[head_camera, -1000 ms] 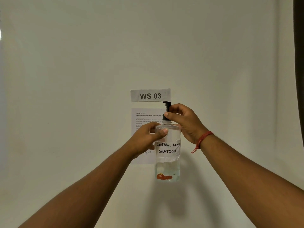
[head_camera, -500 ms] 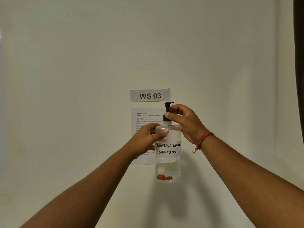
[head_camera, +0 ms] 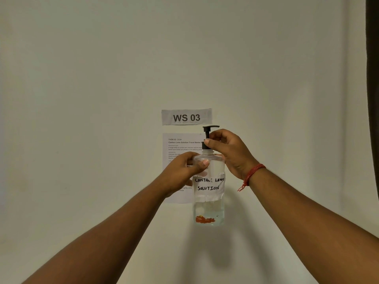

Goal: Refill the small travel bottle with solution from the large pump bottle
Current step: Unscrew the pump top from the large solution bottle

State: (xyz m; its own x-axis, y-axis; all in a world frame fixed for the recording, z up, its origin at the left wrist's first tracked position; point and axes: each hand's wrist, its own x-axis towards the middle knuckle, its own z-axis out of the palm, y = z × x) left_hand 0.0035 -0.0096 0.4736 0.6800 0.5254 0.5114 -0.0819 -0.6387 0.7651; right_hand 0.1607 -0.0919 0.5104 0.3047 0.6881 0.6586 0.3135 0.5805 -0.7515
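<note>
- Pump bottle (head_camera: 209,189), clear, held upright in mid-air at centre frame before a pale wall (head_camera: 82,78); a hand-lettered label reads "CONTACT LENS SOLUTION", and an orange mark near its base is too blurred to identify.
- Left hand (head_camera: 182,173): fingers curled round the bottle's shoulder, thumb pressed on its front; the fingers behind the bottle show only dimly through the plastic.
- Printed task sheet (head_camera: 178,148) on the wall, partly covered by the left hand and the bottle; only its heading lines are legible.
- "WS 03" sign (head_camera: 186,117) directly above the sheet, fully visible.
- Black pump head (head_camera: 209,130): spout pointing right; its collar is largely hidden by the right hand.
- Right hand (head_camera: 229,152): thumb and curled fingers pinch the pump collar; a red thread bracelet (head_camera: 252,173) circles the wrist.
- Both forearms are cut off by the lower frame edge.
- Dark vertical strip (head_camera: 372,89) borders the right edge; bare wall surrounds the bottle on all sides.
</note>
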